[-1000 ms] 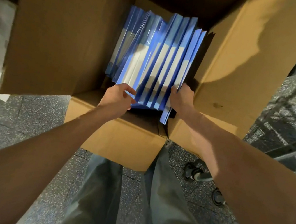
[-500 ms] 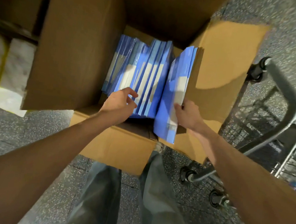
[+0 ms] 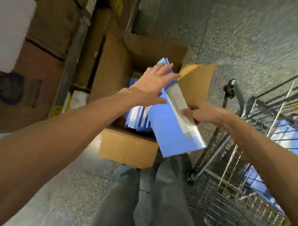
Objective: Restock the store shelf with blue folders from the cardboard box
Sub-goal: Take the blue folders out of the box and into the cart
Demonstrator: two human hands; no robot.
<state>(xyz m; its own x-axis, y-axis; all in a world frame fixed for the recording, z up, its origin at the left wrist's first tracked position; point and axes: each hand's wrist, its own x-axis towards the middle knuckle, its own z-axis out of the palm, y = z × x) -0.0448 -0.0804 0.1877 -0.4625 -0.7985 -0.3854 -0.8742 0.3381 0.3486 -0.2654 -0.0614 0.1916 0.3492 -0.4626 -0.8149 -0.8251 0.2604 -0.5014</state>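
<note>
Held folders (image 3: pixel 170 134): tilted above the near right corner of the cardboard box (image 3: pixel 128 151).
Right hand (image 3: pixel 204 113): I saw it pinching their right edge.
Left hand (image 3: pixel 153 87): fingers spread over their far end; I could not tell whether it touched them.
Boxed folders (image 3: pixel 136 118): upright inside the box.
Wire cart (image 3: pixel 241 94): right of the box.

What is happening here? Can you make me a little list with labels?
Floor: grey, speckled
Cardboard box: open, on the floor
Folders in box: blue, standing on edge
Lifted bunch: blue folders, tilted, above the box
Right hand: grips the lifted bunch
Left hand: open, fingers spread, near the bunch's top
Wire cart: right of the box
</note>
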